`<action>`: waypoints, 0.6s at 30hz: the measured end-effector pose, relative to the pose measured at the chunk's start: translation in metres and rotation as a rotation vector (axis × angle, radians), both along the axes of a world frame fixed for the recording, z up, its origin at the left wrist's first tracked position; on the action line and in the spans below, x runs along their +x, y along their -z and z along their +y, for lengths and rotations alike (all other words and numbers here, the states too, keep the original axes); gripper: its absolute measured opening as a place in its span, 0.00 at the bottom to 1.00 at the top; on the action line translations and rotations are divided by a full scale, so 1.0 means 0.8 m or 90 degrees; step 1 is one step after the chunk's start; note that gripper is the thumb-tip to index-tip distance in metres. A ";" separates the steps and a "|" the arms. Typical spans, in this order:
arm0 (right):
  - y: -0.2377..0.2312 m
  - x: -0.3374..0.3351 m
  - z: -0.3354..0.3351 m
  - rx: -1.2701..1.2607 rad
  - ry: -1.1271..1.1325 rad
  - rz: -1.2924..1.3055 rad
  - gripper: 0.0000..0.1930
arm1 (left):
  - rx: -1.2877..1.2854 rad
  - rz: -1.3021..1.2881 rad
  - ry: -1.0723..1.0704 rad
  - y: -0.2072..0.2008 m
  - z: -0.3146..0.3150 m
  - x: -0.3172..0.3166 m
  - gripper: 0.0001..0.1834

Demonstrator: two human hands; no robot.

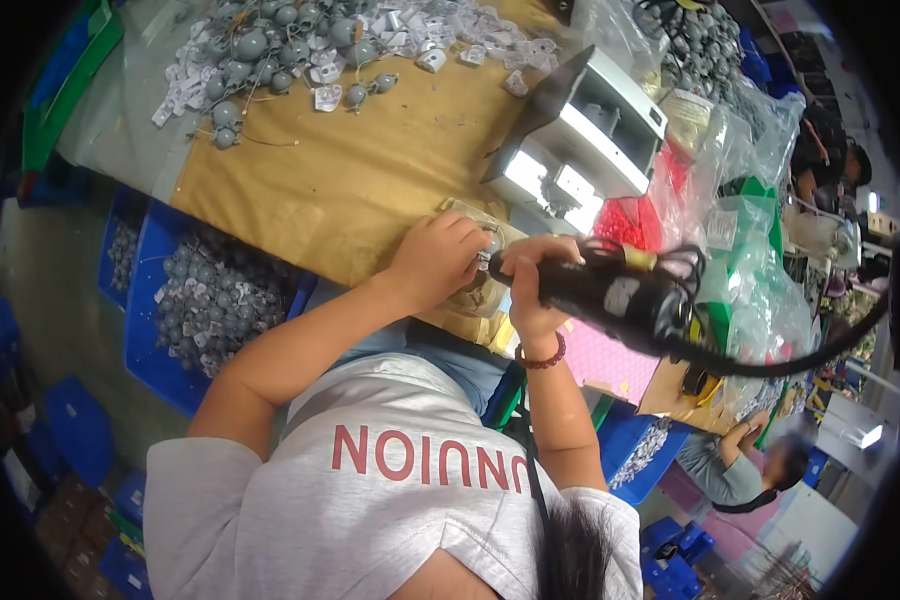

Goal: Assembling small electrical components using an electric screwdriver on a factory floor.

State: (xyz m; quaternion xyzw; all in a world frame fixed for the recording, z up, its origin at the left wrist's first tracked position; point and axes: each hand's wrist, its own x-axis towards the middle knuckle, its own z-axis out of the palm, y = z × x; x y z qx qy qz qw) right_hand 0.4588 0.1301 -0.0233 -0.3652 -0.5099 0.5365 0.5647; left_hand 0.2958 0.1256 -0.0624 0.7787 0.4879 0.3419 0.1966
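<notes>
My right hand (538, 290) is wrapped round the front end of a black electric screwdriver (620, 300), which lies almost level with its thick cord trailing to the right. Its tip points left at a small fixture (470, 300) on the table's near edge. Over that fixture my left hand (440, 258) bends its fingers together right beside the tip. Part of a rounded grey piece (493, 238) shows in the fixture next to those fingertips. What the left fingers pinch is hidden.
Grey round parts and clear plastic pieces (320, 60) are heaped at the table's far side. A blue bin (150, 345) of similar parts stands at left. A white-and-black box-shaped device (590, 130), a red bag (630, 222) and clear bags lie right. Another person (730, 465) sits farther right.
</notes>
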 end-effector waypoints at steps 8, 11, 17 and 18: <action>0.011 0.003 -0.010 0.113 0.047 -0.334 0.19 | -0.034 -0.010 0.009 0.004 0.002 -0.002 0.20; -0.010 -0.027 -0.001 0.167 0.086 -0.095 0.15 | -0.042 -0.012 0.006 0.007 0.003 -0.004 0.21; -0.019 -0.024 0.006 0.191 0.012 -0.209 0.10 | -0.047 -0.014 -0.005 0.008 0.003 -0.001 0.17; -0.021 -0.026 0.005 0.183 0.030 -0.202 0.09 | -0.036 -0.012 -0.011 0.008 0.003 0.000 0.14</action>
